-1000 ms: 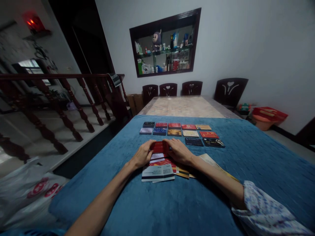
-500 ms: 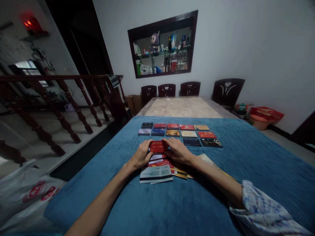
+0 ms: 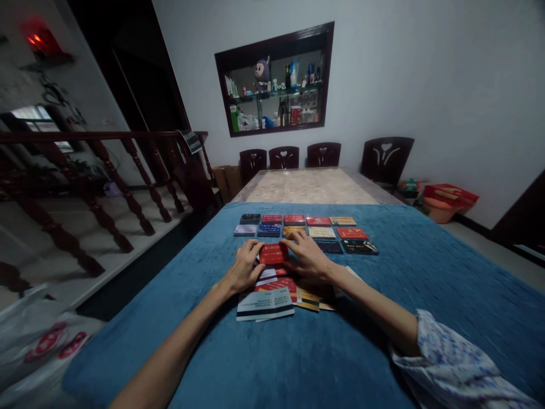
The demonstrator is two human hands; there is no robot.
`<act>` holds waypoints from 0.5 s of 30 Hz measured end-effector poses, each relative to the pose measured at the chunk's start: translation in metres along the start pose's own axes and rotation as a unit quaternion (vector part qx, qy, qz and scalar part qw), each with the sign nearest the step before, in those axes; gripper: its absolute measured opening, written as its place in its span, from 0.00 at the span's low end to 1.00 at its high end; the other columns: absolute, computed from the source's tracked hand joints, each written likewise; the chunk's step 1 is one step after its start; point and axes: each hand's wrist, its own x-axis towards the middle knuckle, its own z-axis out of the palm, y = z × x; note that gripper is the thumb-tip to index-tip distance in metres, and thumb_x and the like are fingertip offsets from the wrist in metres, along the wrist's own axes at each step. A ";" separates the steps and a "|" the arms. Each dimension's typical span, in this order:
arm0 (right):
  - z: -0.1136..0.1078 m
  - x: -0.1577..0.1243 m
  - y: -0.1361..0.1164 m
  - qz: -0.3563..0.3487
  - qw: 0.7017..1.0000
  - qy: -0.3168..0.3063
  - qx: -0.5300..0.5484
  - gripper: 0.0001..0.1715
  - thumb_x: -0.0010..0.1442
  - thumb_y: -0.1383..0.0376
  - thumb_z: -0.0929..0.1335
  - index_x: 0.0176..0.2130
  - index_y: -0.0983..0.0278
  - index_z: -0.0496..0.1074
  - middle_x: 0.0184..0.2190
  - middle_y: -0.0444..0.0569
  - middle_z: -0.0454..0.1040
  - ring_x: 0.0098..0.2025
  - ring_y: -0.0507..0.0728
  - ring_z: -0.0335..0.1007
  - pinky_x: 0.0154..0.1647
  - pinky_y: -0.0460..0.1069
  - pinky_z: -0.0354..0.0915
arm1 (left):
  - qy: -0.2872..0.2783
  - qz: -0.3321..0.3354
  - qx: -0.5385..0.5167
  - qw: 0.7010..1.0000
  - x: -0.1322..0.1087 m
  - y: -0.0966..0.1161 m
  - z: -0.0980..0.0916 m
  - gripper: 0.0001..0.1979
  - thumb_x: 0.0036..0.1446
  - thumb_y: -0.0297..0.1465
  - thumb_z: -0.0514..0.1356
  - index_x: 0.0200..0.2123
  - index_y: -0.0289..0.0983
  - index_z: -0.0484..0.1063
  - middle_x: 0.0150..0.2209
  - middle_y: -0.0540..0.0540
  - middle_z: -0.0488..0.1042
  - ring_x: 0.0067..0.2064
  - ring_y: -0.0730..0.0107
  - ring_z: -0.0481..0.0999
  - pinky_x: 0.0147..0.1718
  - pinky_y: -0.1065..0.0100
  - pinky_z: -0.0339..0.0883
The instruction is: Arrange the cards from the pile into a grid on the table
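Now the left hand [image 3: 243, 270] and the right hand [image 3: 310, 258] grasp one flat, rectangular red card [image 3: 273, 254], which is between them. Toward the near edge of the surface [image 3: 304, 186], thin striped cards [image 3: 264, 304] overlap on the soft blue cloth [image 3: 255, 363].

A home, by all signs; dining area. Centre: long table with a pale stone-patterned top [image 3: 304, 186], near part under a soft blue cloth [image 3: 255, 363]. Dark chairs [image 3: 275, 159], heart cut-outs in their backs, at the far end and toward the right. Upper centre: framed wall niche [image 3: 275, 38], glass shelf, purple plush toy [image 3: 262, 78] among bottles and household odds and ends. Left: turned-wood balustrade [image 3: 106, 136], striped cloth [image 3: 191, 142] over its rail; red-glowing lamp [image 3: 39, 41] upper left. Lower left: plastic carrier bags [image 3: 34, 335].
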 end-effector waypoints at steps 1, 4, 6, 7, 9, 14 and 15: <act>-0.001 0.000 0.002 0.000 1.000 0.000 -0.002 0.33 0.57 0.62 0.72 0.59 0.64 0.66 0.54 0.60 0.67 0.55 0.66 0.59 0.50 0.57 0.61 | -0.003 -0.002 0.002 1.000 0.001 0.001 0.000 0.27 0.56 0.26 0.59 0.59 0.37 0.63 0.56 0.36 0.65 0.59 0.50 0.66 0.57 0.47 0.63; -0.003 0.001 0.006 -0.003 1.000 -0.012 -0.008 0.32 0.57 0.60 0.71 0.59 0.64 0.67 0.54 0.60 0.68 0.55 0.66 0.58 0.50 0.58 0.61 | -0.015 -0.005 0.006 1.000 0.005 0.003 -0.001 0.26 0.56 0.27 0.59 0.58 0.36 0.63 0.55 0.37 0.66 0.58 0.51 0.66 0.57 0.46 0.62; -0.005 0.002 0.009 -0.004 0.999 -0.031 -0.012 0.32 0.57 0.58 0.71 0.58 0.64 0.67 0.54 0.60 0.68 0.55 0.67 0.58 0.49 0.58 0.62 | -0.025 -0.004 0.010 1.000 0.008 0.004 -0.002 0.25 0.56 0.27 0.59 0.58 0.36 0.64 0.55 0.37 0.66 0.57 0.51 0.66 0.56 0.46 0.62; -0.006 0.002 0.011 -0.004 0.999 -0.039 -0.014 0.32 0.57 0.57 0.71 0.58 0.65 0.68 0.54 0.61 0.68 0.55 0.67 0.58 0.49 0.58 0.62 | -0.031 -0.003 0.013 0.999 0.010 0.005 -0.002 0.25 0.56 0.27 0.59 0.58 0.36 0.64 0.54 0.37 0.66 0.57 0.51 0.67 0.55 0.46 0.62; -0.008 0.003 0.014 -0.004 0.999 -0.050 -0.019 0.32 0.57 0.56 0.72 0.57 0.65 0.68 0.54 0.61 0.68 0.55 0.67 0.58 0.48 0.58 0.62 | -0.042 -0.002 0.022 0.999 0.013 0.008 -0.004 0.25 0.55 0.27 0.59 0.57 0.36 0.64 0.54 0.37 0.67 0.56 0.51 0.67 0.54 0.47 0.63; -0.011 0.004 0.024 -0.015 0.998 -0.057 -0.014 0.30 0.58 0.55 0.72 0.56 0.66 0.70 0.52 0.61 0.69 0.55 0.67 0.58 0.48 0.58 0.62 | -0.068 -0.005 0.039 0.997 0.025 0.015 -0.007 0.24 0.55 0.27 0.58 0.56 0.37 0.65 0.53 0.38 0.67 0.54 0.51 0.67 0.53 0.48 0.63; -0.012 0.005 0.026 -0.016 0.998 -0.058 -0.011 0.30 0.58 0.54 0.72 0.55 0.66 0.70 0.51 0.60 0.69 0.54 0.67 0.58 0.48 0.58 0.61 | -0.070 -0.005 0.041 0.997 0.028 0.016 -0.007 0.24 0.55 0.27 0.58 0.56 0.37 0.65 0.53 0.38 0.67 0.54 0.52 0.66 0.53 0.49 0.63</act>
